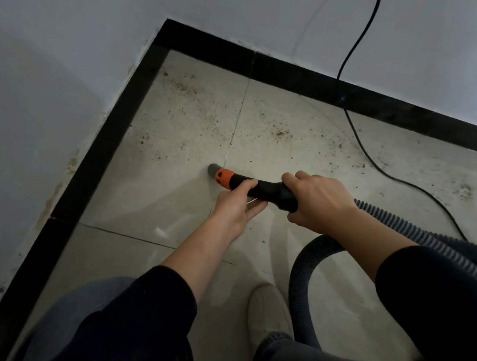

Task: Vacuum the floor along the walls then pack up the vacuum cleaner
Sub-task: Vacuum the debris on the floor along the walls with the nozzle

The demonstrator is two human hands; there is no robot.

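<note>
Both hands are on the black vacuum wand, which lies nearly level just above the floor near the middle of the view, pointing toward 9 o'clock. The left hand holds the wand's front part. Its thumb lies along the top and its fingers, only loosely bent, cradle the tube from below, just behind the orange collar. The right hand is closed firmly over the thicker rear end, fingers wrapped down round it and knuckles up. The grey tip beyond the collar sits at or just above the pale tile; whether it touches cannot be told. From under the right hand the grey ribbed hose runs off toward 4 o'clock and loops back down toward 6 o'clock, beside a pale shoe. Black skirting edges the floor at 9 and 12 o'clock, meeting in a corner at 11 o'clock under the white wall. Brown specks of dirt lie scattered on the tiles toward 12 and 1 o'clock of the tip. A black power cord comes down the wall at 1 o'clock and trails across the floor toward 3 o'clock.
</note>
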